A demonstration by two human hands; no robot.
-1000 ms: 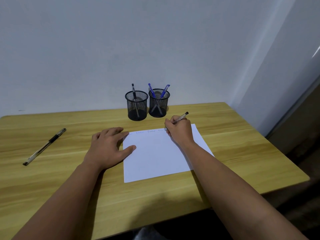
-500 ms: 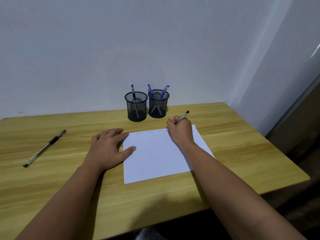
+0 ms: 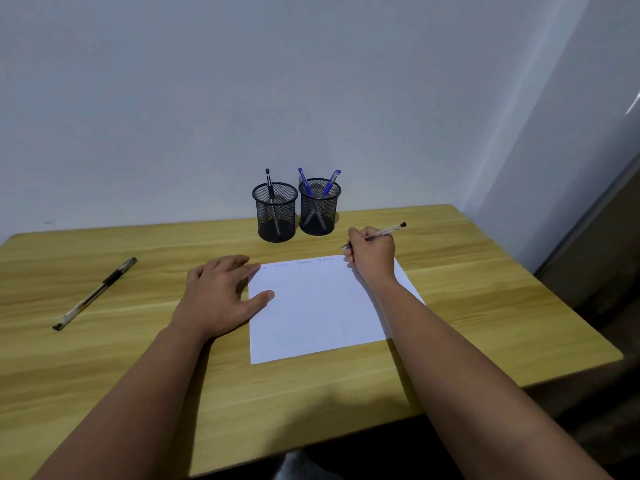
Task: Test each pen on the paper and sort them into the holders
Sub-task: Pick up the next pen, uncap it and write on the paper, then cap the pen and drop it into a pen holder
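Observation:
A white sheet of paper (image 3: 318, 306) lies on the wooden table, with several short scribbles along its top edge. My right hand (image 3: 372, 256) grips a clear pen (image 3: 388, 231) at the sheet's top right corner, its tip just off the paper's top edge. My left hand (image 3: 221, 292) rests flat on the sheet's left edge, fingers spread. Two black mesh holders stand at the back: the left holder (image 3: 275, 211) has one black pen, the right holder (image 3: 319, 206) has two blue pens. A black-grip pen (image 3: 95, 293) lies loose at the far left.
The wooden table (image 3: 485, 289) ends at the front near my forearms and at the right, where the floor drops away. A plain wall stands right behind the holders.
My right hand has slid right along the paper's top edge and the pen now tilts lower, its tip lifted off past the last scribble. My left hand stays put.

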